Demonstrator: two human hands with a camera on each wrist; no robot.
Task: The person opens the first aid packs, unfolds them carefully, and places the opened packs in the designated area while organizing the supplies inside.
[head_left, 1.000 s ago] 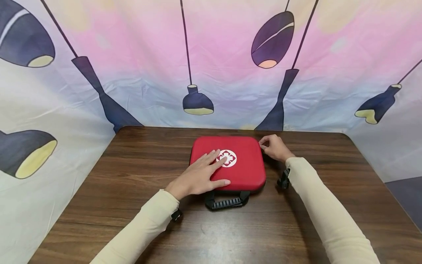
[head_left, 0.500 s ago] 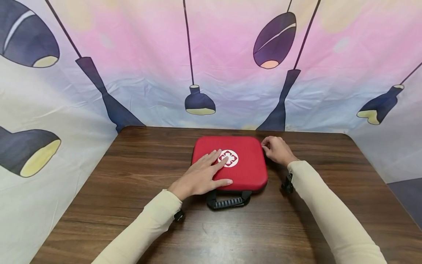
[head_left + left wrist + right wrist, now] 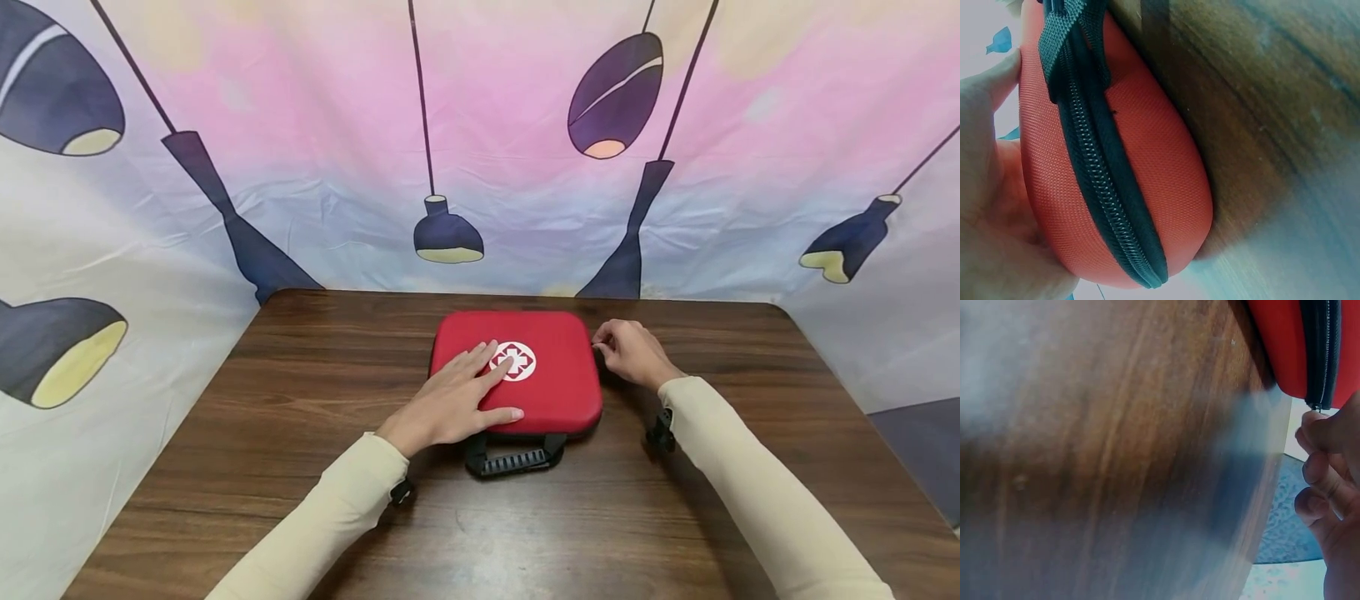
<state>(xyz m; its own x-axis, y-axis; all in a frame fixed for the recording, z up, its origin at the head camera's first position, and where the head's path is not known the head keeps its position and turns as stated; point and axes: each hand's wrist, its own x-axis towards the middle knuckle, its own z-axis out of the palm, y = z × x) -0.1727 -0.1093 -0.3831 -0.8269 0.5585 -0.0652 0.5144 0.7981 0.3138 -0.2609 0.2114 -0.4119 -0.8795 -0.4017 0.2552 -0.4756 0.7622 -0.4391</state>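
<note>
A red first-aid case (image 3: 558, 392) with a white cross emblem lies flat on the table, its black handle (image 3: 516, 462) towards me. My left hand (image 3: 450, 400) rests on the lid's left half with fingers spread and straight. In the left wrist view, the black zipper (image 3: 1094, 162) runs closed round the case's side, below a webbing strap (image 3: 1057, 56). At the far part of the case's right side, my right hand (image 3: 633, 354) pinches the zipper pull (image 3: 1316, 408) between thumb and index finger, which mostly hide it. The other fingers are curled.
The brown wooden table (image 3: 300, 400) extends around the case. Behind its far edge hangs a fabric backdrop (image 3: 330, 150) printed with dark lamps. Black wrist cameras sit at both cuffs, the right one (image 3: 661, 432) low over the table.
My right hand has moved a little along the case's right side, towards me, still pinching the zipper pull. The left hand stays in place on the lid.
</note>
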